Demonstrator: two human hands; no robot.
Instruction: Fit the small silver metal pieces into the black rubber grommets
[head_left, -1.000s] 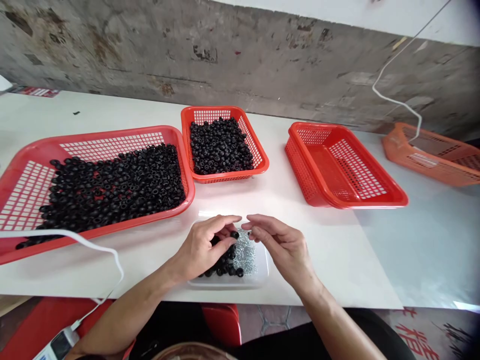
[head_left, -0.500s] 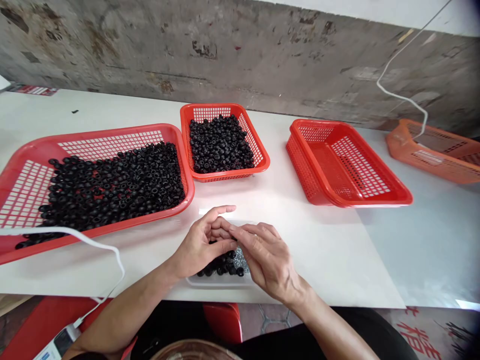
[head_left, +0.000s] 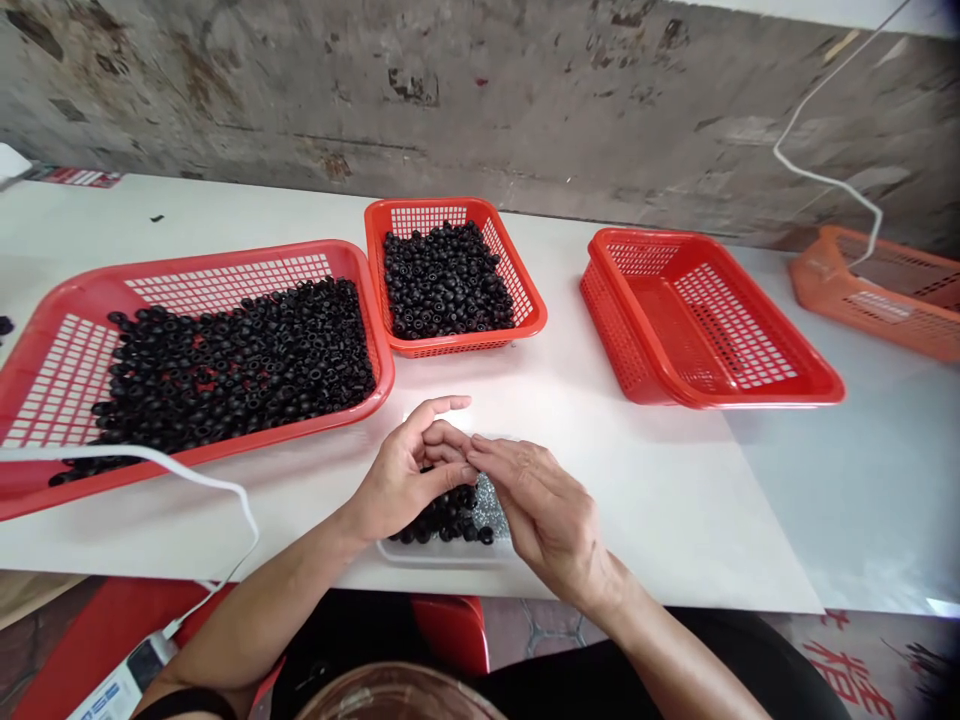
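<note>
Above a clear plastic tray (head_left: pixel 442 553) near the table's front edge, my two hands meet at the fingertips. My left hand (head_left: pixel 409 475) is curled, its thumb and middle fingers drawn together and its index finger raised and bent. My right hand (head_left: pixel 551 515) has its fingers pressed together, reaching against the left fingertips. Whatever sits between them is hidden or too small to name. In the tray lie small round black parts (head_left: pixel 442 520) on the left, beside a heap of tiny shiny silver pieces (head_left: pixel 489 505); my hands cover part of both.
A large red basket (head_left: pixel 225 445) of black hollow parts stands left, touching a smaller red basket (head_left: pixel 465 347) of black parts. Stacked red baskets (head_left: pixel 622 345) stand right, an orange basket (head_left: pixel 862 295) beyond. White cables (head_left: pixel 217 485) hang left and right. A wall (head_left: pixel 480 120) backs the table.
The view has shifted slightly, so the baskets sit a little further right and higher. My right fingers have straightened a little against the left fingertips. Both hands stay over the tray.
</note>
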